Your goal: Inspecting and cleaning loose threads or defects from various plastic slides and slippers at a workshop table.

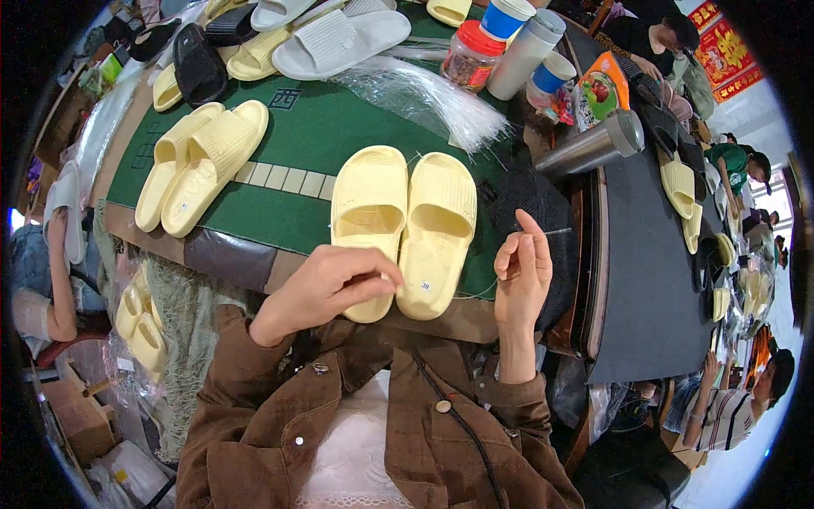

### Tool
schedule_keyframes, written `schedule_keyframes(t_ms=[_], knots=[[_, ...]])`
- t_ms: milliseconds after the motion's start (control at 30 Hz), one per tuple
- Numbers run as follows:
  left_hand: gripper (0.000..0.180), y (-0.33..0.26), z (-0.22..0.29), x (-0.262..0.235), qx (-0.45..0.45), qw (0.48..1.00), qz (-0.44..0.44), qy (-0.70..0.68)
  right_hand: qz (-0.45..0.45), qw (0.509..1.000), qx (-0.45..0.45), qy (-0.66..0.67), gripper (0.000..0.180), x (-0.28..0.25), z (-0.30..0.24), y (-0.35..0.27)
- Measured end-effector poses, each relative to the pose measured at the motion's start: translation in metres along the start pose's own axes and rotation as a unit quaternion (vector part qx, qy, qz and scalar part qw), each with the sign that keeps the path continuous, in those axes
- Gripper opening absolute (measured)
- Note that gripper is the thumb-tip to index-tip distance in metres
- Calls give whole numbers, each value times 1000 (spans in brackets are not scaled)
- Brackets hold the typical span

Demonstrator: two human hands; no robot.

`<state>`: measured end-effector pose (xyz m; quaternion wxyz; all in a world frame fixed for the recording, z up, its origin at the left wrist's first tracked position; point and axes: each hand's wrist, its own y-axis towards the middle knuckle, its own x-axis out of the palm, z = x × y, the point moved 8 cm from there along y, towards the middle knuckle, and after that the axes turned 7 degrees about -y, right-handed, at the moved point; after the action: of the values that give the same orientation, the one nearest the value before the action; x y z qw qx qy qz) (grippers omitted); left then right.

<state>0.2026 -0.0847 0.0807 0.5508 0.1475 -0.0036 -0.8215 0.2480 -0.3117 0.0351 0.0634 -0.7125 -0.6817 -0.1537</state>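
A pair of pale yellow slide slippers lies in front of me, side by side with toes pointing away: the left slipper [369, 188] and the right slipper [442, 191]. Over the heel of the left one my left hand [326, 284] is closed, thumb and fingers pinched; anything between the fingertips is too small to make out. To the right of the pair, my right hand [521, 276] is raised with the index finger up, pinching a thin needle-like rod [555, 232]. A fine pale strand [476, 297] runs between the right slipper's heel and my right hand.
Another yellow pair [203, 168] lies left on the green mat [297, 144]. Grey slippers [343, 44], a bundle of clear plastic strands [458, 110], a red-lidded jar [471, 58] and a steel tumbler [598, 142] stand or lie beyond. People sit at both sides.
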Motion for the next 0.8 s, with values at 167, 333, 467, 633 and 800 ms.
schedule_keyframes(t_ms=[167, 333, 467, 633, 800], knots=[[11, -6, -1, 3, -28, 992, -109, -54, 8, 1000, 4, 5, 29, -2, 1, 1], [25, -9, 25, -16, 150, 946, 5, -286, -4, 999, 41, 12, 21, -2, 13, 0], [46, -15, 14, -21, 138, 869, -94, -465, -41, 997, 66, -2, 18, 6, 18, -5], [49, -18, 1, -32, -28, 936, -25, -351, -46, 994, 76, -67, 16, 9, 20, -5], [19, -27, -50, -19, -212, 974, 16, -80, -96, 976, 81, -178, 24, 25, 15, -15]])
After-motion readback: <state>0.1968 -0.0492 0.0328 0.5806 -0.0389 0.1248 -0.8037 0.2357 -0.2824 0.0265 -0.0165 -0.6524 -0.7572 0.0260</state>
